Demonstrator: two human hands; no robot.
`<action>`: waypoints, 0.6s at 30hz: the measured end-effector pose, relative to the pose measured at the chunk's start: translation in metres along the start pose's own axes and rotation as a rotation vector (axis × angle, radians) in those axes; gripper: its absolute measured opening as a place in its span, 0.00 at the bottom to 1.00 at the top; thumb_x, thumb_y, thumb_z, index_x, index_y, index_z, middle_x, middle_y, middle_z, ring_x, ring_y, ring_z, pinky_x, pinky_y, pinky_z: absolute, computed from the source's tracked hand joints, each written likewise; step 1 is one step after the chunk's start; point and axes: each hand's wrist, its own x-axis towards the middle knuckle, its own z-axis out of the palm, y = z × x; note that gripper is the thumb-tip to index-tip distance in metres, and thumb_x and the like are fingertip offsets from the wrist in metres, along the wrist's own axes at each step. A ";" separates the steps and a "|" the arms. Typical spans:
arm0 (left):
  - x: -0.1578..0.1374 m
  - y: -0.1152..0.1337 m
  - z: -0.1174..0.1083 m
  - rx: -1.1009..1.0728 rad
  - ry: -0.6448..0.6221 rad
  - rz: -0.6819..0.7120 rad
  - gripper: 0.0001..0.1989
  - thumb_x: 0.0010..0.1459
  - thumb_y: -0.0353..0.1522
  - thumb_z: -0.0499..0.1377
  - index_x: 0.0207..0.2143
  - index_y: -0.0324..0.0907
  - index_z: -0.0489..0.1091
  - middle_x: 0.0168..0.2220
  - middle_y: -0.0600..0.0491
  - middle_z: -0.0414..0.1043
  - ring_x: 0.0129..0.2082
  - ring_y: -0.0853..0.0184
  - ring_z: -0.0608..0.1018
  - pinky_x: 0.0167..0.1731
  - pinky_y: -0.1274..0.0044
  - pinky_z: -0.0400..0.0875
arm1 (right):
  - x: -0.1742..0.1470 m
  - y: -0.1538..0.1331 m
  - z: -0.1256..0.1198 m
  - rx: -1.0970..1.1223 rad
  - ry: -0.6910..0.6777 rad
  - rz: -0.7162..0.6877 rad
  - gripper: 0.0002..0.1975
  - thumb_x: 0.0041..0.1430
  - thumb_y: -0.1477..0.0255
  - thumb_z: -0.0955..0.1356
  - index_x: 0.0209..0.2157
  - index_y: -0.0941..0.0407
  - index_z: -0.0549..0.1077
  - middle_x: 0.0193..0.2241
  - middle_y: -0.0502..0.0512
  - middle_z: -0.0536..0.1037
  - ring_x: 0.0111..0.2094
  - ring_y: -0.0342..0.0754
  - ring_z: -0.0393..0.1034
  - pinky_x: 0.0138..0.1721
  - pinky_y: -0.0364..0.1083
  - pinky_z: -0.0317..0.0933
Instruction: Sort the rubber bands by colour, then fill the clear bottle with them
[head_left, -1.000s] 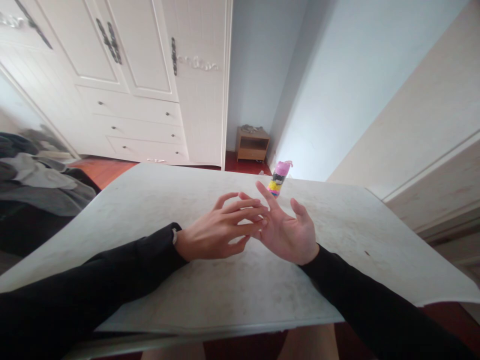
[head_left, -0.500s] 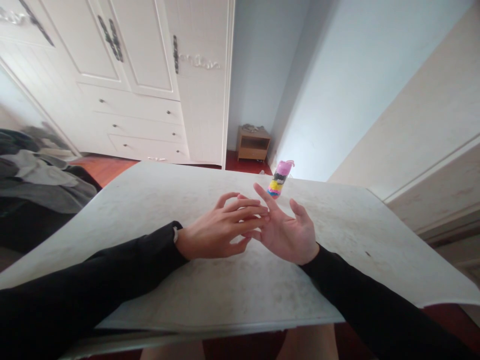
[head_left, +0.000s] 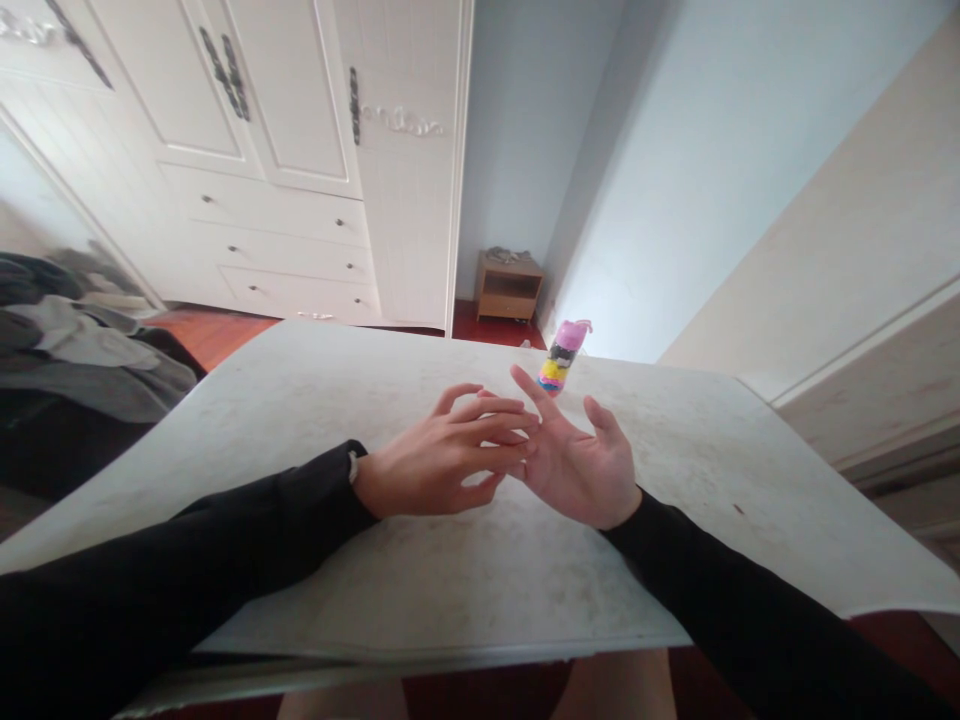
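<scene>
Palm down, my left hand (head_left: pixel 435 455) lies over the fingers of my right hand (head_left: pixel 581 465), its fingers slightly spread and its fingertips touching the base of the right fingers. My right hand is turned palm up, with thumb and index finger stretched out. No object shows in either hand; the other right fingers are partly hidden under the left ones. Just beyond the right index finger stands a small container-like thing with pink, black, yellow and blue bands (head_left: pixel 564 355). A strand sticks out from its pink top.
Both hands are above a white, stained table (head_left: pixel 360 590). Behind it are a white wardrobe (head_left: pixel 405 210) and a small wooden nightstand (head_left: pixel 510 290) with cloth on top. Dark and grey clothes (head_left: pixel 105 360) are heaped at the left. A wall runs along the right.
The hands keep nearly the same pose, with a slight shift of the left fingers over the right hand. The whole view has moved a little; the banded thing stays put.
</scene>
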 end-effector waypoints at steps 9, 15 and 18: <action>0.000 0.001 -0.001 0.044 -0.001 0.018 0.16 0.61 0.27 0.62 0.49 0.51 0.78 0.59 0.53 0.76 0.65 0.59 0.70 0.70 0.61 0.50 | 0.001 0.002 -0.001 -0.011 -0.001 -0.025 0.36 0.65 0.47 0.58 0.70 0.45 0.58 0.58 0.57 0.76 0.51 0.54 0.72 0.54 0.57 0.60; -0.001 -0.001 0.000 0.052 0.005 0.043 0.15 0.63 0.27 0.61 0.49 0.51 0.78 0.60 0.52 0.75 0.66 0.59 0.69 0.70 0.60 0.50 | 0.000 0.001 -0.001 -0.040 -0.001 -0.014 0.36 0.66 0.47 0.57 0.71 0.43 0.56 0.60 0.57 0.75 0.55 0.57 0.70 0.53 0.57 0.60; -0.001 -0.001 -0.001 0.049 0.017 0.060 0.15 0.63 0.27 0.60 0.49 0.50 0.77 0.61 0.52 0.75 0.67 0.60 0.69 0.70 0.61 0.50 | 0.000 0.001 0.000 -0.013 -0.008 -0.016 0.35 0.66 0.48 0.57 0.70 0.44 0.57 0.57 0.56 0.77 0.51 0.55 0.71 0.51 0.55 0.60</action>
